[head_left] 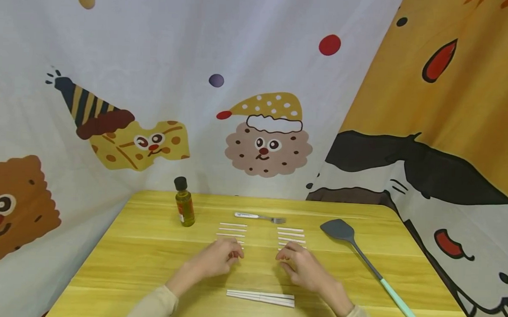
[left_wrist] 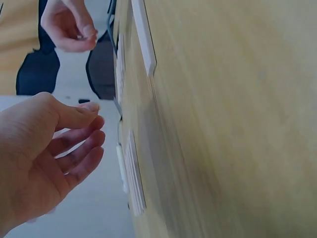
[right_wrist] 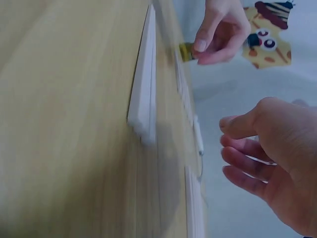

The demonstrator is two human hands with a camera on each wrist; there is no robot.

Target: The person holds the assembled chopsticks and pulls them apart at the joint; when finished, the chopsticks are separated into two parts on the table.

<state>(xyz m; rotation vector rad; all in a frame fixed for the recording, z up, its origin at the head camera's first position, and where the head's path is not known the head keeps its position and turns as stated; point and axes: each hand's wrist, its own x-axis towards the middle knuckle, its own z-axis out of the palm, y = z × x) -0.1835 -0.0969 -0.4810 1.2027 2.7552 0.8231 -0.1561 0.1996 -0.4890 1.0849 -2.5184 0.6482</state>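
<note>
Left grip (left_wrist: 42,163) near white sticks (left_wrist: 133,178)

The left hand (head_left: 222,257) and the right hand (head_left: 304,266) are up in the air, side by side but apart. Their fingers (left_wrist: 85,154) bend softly, with each thumb (left_wrist: 74,117) close to the pointer finger. Both arms (head_left: 187,276) reach forward, leaning inward.

Head view: bright, even. Wrist views: dimmer; soft shadows on table (left_wrist: 237,124). Right wrist view: sticks (right_wrist: 143,89) blurred at near end.
</note>
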